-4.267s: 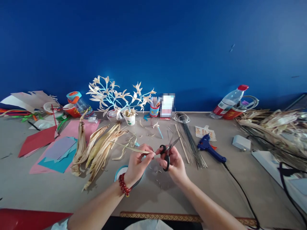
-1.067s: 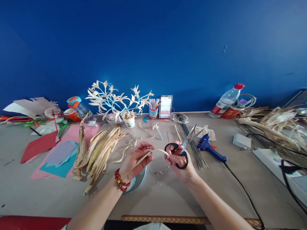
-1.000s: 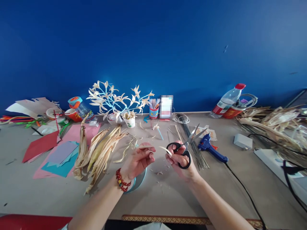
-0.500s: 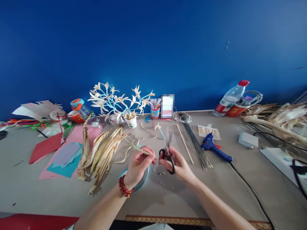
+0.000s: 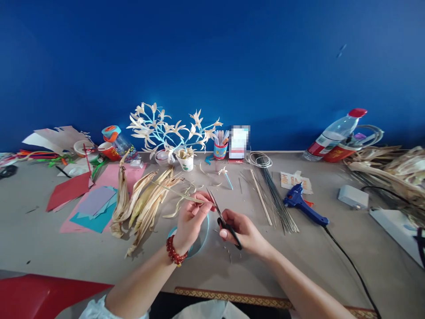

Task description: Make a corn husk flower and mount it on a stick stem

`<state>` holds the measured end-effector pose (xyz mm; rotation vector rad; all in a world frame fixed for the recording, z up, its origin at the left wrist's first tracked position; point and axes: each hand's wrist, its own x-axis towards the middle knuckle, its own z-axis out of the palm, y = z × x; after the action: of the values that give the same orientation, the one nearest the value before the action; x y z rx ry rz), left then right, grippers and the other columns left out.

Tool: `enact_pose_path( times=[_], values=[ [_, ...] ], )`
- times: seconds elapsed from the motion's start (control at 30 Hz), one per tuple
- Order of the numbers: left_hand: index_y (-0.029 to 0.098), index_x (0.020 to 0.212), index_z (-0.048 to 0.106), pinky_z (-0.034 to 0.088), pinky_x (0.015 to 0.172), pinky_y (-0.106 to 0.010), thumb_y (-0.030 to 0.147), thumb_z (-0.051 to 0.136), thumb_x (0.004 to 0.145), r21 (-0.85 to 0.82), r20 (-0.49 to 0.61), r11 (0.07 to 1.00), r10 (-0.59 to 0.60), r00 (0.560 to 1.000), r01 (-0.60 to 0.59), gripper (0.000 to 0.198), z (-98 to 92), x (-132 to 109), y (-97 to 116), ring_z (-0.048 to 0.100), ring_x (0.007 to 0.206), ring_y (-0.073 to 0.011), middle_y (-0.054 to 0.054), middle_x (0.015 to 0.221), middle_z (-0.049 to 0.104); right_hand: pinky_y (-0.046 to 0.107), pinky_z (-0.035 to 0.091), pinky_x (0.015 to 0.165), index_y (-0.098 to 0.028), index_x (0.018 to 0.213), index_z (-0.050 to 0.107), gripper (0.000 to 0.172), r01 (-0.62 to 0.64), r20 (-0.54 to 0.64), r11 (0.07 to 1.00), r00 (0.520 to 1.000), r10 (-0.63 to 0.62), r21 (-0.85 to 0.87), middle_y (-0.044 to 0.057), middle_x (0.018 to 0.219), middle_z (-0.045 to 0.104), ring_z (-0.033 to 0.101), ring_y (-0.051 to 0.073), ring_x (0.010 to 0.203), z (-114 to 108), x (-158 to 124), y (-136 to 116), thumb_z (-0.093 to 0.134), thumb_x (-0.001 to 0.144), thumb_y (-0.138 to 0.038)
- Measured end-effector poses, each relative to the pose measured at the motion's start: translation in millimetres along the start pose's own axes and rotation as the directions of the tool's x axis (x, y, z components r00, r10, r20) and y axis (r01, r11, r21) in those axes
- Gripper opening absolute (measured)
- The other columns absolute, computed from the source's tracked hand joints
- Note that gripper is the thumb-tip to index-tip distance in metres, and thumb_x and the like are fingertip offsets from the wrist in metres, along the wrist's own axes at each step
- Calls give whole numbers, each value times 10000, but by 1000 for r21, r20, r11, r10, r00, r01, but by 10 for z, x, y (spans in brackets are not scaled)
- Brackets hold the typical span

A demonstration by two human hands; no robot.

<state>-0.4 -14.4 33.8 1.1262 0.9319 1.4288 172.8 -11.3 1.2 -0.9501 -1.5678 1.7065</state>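
A pale, narrow strip of corn husk (image 5: 175, 191) is pinched between the thumb and fingers of my left hand (image 5: 192, 221), its long end pointing left. My right hand (image 5: 244, 232) grips black-handled scissors (image 5: 219, 213). Their blades point up and left, beside my left fingertips; whether they touch the strip is hard to tell. A round, blue-rimmed dish (image 5: 206, 235) lies partly hidden under my left hand. Beyond my hands rests a small husk flower on a blue stem (image 5: 229, 179). Dried corn husks (image 5: 151, 204) lie to the left.
Husk flowers on blue branches (image 5: 166, 133) stand in a white cup (image 5: 186, 163) at the back. To the right are bundled wires (image 5: 277, 199), a blue glue gun (image 5: 305, 206) with a trailing cord and a tilted bottle (image 5: 335, 135). Coloured paper (image 5: 94, 208) lies left.
The scissors have swung from nearly upright to a leftward slant, bringing their blades to my left fingertips. The whole view has shifted slightly, so the table's things appear farther right.
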Motion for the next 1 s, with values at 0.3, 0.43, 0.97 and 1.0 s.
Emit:
enact_pose_path(
  times=[0.3,0.43,0.97,1.0],
  values=[
    [195,779,599,501,840,-290,282,631,891,15,28,1000,-7,1000,7,145,-27,13,6,610,856,-153,-22,945,624,226,206,488,-209,733,423,596,-30,-25,999,999,29,-34,-72,623,353,287,88,558,-2,-7,-25,741,669,-708],
    [193,767,602,508,844,-302,304,635,882,37,29,999,-21,999,20,164,-37,24,19,616,853,-162,-27,934,630,222,204,481,-214,708,408,606,-27,-42,998,999,25,-54,-77,618,320,267,88,558,-13,-3,-29,766,642,-698],
    [226,878,681,516,847,-338,316,583,939,90,91,996,-25,996,16,147,-53,42,89,638,845,-182,-35,959,628,255,316,478,-220,710,434,538,-21,-127,999,992,25,33,-37,603,495,462,114,495,-82,7,-36,782,677,-627],
    [227,879,682,515,843,-337,314,570,947,91,104,996,-30,994,21,158,-53,41,90,638,843,-182,-34,960,626,257,312,479,-218,727,447,528,-5,-146,999,989,11,43,-30,625,512,446,109,501,-83,11,-66,779,682,-627]
  ],
)
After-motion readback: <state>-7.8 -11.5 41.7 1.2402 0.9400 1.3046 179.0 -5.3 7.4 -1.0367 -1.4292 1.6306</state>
